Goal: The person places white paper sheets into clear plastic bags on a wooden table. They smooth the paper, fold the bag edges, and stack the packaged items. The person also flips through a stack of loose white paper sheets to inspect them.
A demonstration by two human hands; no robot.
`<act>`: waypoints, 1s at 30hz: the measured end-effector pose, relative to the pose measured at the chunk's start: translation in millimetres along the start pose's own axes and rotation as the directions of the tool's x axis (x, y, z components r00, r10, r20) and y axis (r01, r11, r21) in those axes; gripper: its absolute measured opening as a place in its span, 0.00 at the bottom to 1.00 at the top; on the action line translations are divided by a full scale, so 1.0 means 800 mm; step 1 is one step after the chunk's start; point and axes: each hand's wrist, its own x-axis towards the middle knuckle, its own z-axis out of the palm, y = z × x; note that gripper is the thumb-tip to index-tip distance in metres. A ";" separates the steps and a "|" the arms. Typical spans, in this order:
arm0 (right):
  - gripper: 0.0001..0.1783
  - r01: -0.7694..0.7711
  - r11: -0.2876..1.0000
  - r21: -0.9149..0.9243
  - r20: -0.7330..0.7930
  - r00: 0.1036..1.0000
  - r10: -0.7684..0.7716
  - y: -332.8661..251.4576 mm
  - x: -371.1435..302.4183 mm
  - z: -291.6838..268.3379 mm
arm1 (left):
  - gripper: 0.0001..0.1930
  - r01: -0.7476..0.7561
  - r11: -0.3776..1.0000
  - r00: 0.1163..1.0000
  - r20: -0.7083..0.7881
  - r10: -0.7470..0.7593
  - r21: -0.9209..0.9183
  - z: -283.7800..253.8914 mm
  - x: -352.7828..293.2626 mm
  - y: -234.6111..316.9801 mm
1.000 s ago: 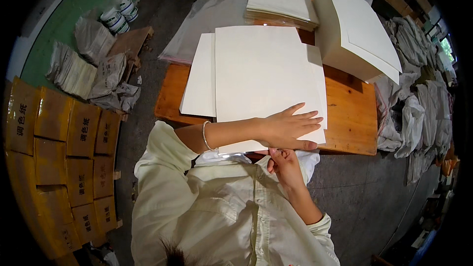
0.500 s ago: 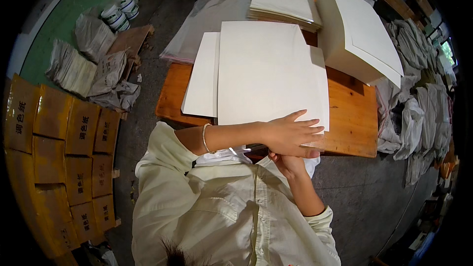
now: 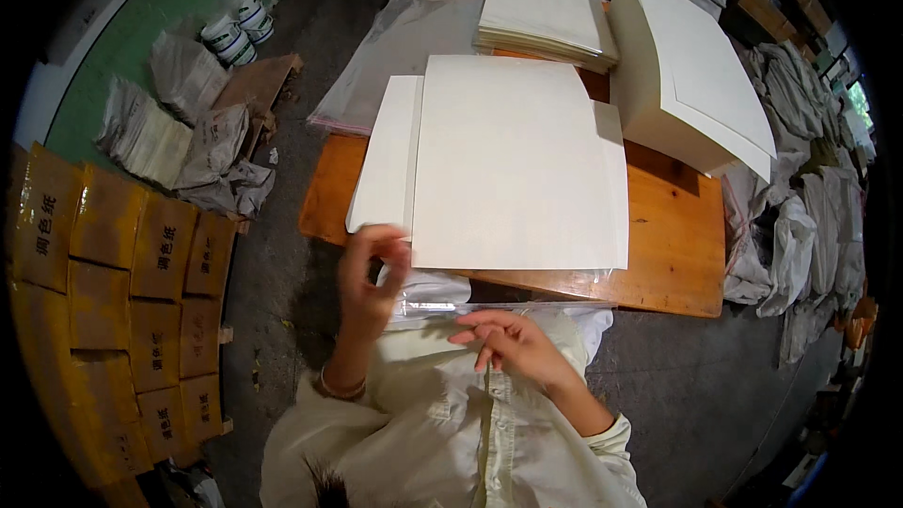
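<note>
A large white paper sheet or board [image 3: 513, 165] lies on the wooden table in front of me, on top of other white pieces that stick out at its left and right. Clear plastic film [image 3: 499, 309] spreads along its near edge, hanging past the table front. My left hand [image 3: 372, 268] is raised by the sheet's near left corner; its bent fingers are smeared by motion, so any hold is unclear. Below the film's edge, my right hand [image 3: 513, 343] hovers before my shirt with fingers apart, holding nothing.
Behind lie a stack of white sheets [image 3: 546, 14], a taller curved white stack [image 3: 696, 75] and flat clear plastic bags [image 3: 404, 56]. Cardboard boxes [image 3: 103, 292] are piled on the left. Bundled grey bags [image 3: 809, 198] line the right side beyond the wooden table [image 3: 668, 226].
My left hand has lifted off the sheet's near right corner and swung left. My right hand has come out from under it, its fingers now spread. Film shows along the near edge.
</note>
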 end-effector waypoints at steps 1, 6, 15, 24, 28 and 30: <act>0.15 0.081 0.977 -0.197 -0.049 0.994 -0.092 0.004 -0.001 0.008 | 0.09 0.142 0.990 0.987 -0.072 -0.141 0.002 -0.011 -0.014 -0.022; 0.19 0.428 0.527 -0.734 0.058 0.812 -0.580 -0.018 0.030 0.041 | 0.13 0.572 0.819 0.806 0.207 -0.554 -0.036 -0.016 -0.072 -0.066; 0.15 0.428 0.108 -0.897 0.226 0.655 -0.721 0.003 0.072 0.039 | 0.16 0.609 0.792 0.778 0.225 -0.586 -0.044 -0.010 -0.062 -0.043; 0.11 0.445 0.123 -0.887 0.202 0.614 -0.763 0.017 0.083 0.052 | 0.22 0.656 0.706 0.754 0.260 -0.603 -0.267 -0.017 -0.079 -0.061; 0.10 0.484 0.100 -0.869 0.232 0.577 -0.783 0.020 0.082 0.052 | 0.20 0.710 0.566 0.695 0.285 -0.660 -0.419 -0.021 -0.080 -0.060; 0.09 0.482 0.101 -0.870 0.227 0.575 -0.786 0.021 0.082 0.052 | 0.21 0.689 0.556 0.714 0.304 -0.631 -0.466 -0.016 -0.075 -0.049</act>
